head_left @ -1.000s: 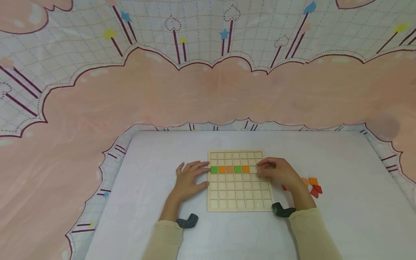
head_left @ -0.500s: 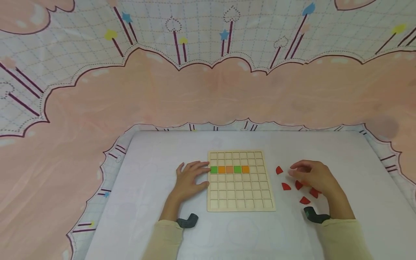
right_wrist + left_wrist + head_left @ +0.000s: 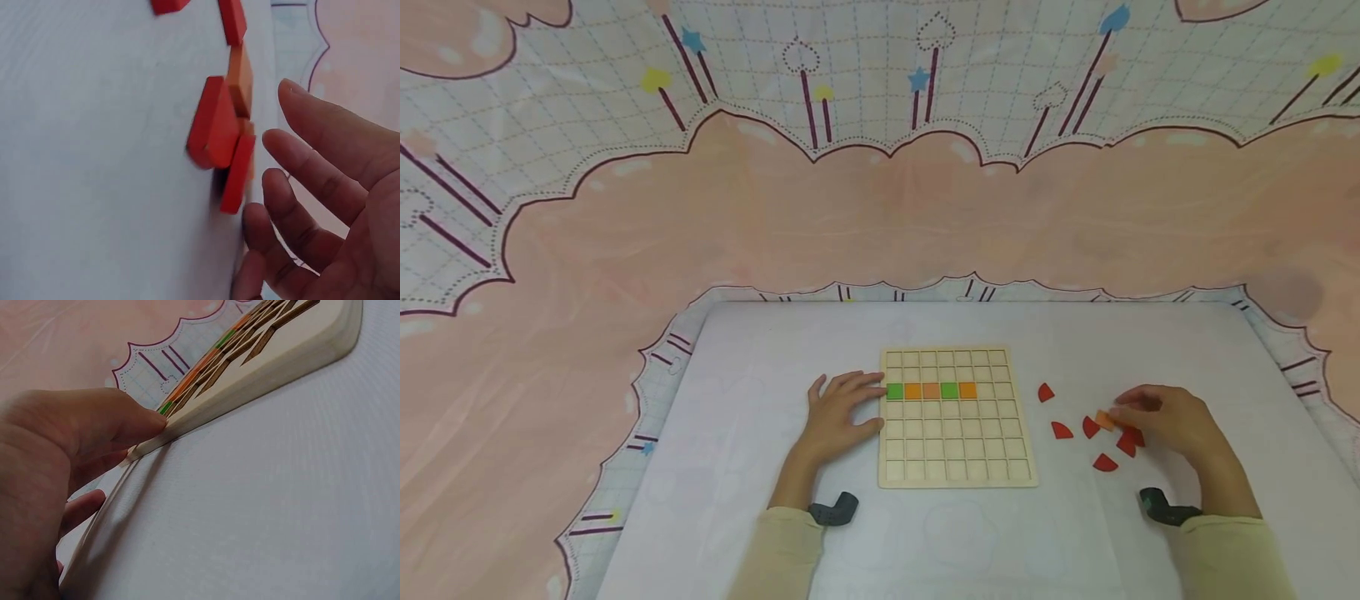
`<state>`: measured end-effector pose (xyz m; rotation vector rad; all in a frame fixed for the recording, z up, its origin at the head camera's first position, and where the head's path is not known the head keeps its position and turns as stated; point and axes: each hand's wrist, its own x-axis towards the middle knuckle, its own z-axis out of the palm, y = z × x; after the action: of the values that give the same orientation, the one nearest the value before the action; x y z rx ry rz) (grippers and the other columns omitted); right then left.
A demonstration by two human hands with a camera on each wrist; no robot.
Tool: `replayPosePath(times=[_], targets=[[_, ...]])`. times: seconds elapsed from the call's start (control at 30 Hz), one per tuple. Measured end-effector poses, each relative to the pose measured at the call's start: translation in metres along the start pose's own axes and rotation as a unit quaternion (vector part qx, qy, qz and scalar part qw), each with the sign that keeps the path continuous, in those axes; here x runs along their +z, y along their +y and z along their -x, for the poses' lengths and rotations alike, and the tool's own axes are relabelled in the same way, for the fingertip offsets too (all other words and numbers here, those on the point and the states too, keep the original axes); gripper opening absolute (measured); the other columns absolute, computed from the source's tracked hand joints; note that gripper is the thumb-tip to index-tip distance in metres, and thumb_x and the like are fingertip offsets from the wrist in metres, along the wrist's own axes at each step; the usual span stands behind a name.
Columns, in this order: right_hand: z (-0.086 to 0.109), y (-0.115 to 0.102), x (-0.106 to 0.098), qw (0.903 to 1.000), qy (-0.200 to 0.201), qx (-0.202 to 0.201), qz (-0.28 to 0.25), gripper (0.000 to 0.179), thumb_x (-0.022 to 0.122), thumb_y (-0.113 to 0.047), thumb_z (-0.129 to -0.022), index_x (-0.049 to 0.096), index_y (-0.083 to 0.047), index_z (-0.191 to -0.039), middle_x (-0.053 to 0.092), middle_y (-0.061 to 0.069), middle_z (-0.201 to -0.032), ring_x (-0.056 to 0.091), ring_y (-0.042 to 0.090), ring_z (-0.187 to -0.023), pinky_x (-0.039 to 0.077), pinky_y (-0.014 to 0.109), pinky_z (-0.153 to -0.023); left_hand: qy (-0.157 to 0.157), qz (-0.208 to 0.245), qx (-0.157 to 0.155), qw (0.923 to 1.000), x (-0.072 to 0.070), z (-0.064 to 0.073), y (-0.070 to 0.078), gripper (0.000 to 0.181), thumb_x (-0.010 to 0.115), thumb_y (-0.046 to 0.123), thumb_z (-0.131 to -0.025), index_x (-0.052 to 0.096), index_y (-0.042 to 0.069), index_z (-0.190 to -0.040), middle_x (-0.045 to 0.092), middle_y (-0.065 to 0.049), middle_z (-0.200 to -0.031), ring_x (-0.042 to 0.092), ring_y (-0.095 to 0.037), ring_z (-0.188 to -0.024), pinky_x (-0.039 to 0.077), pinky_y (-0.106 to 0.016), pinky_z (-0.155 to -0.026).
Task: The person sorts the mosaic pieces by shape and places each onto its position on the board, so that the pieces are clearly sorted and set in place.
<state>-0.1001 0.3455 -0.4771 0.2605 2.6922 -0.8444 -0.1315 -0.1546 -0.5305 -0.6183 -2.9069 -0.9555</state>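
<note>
Head: a wooden board on the counter is touched at left by the spread fingers of the left hand; its coloured squares run left to right. Left wrist: the board, slanted up rightward, is cut off. Right wrist: one orange tile is mostly hidden by red pieces, beside the parted, empty fingers of the right hand.

On the desk lies the grid board, the left hand at its left edge. Five square tiles sit side by side in its third row from the far edge, starting leftmost. Wedge pieces lie right of it, the right hand on their right.
</note>
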Motion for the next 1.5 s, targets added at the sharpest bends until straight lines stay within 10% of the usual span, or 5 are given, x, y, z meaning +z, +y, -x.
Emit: replayPosePath(times=[0.8,1.5], targets=[[-0.02,0.008,-0.006,0.9984,-0.044,0.035,0.001,0.052,0.082,-0.042,-0.083,0.067,-0.003,-0.113,0.061,0.013,-0.1,0.051,0.035,-0.1,0.049,0.035,-0.07,0.001,-0.01,-0.005,0.9999,0.001,0.0,-0.001,0.046,0.076,0.033,-0.083,0.07,0.028,-0.129,0.056,0.013,-0.15,0.043,-0.021,-0.144,0.006,-0.064,-0.121],[-0.007,-0.001,-0.003,0.9992,-0.023,-0.02,-0.026,0.046,0.074,-0.045,-0.091,0.066,-0.007,-0.115,0.065,0.009,-0.102,0.054,0.028,-0.097,0.048,0.031,-0.068,0.002,-0.012,-0.001,0.9999,0.003,0.0,-0.002,0.046,0.076,0.033,-0.084,0.07,0.029,-0.129,0.056,0.014,-0.15,0.042,-0.02,-0.144,0.006,-0.064,-0.121]])
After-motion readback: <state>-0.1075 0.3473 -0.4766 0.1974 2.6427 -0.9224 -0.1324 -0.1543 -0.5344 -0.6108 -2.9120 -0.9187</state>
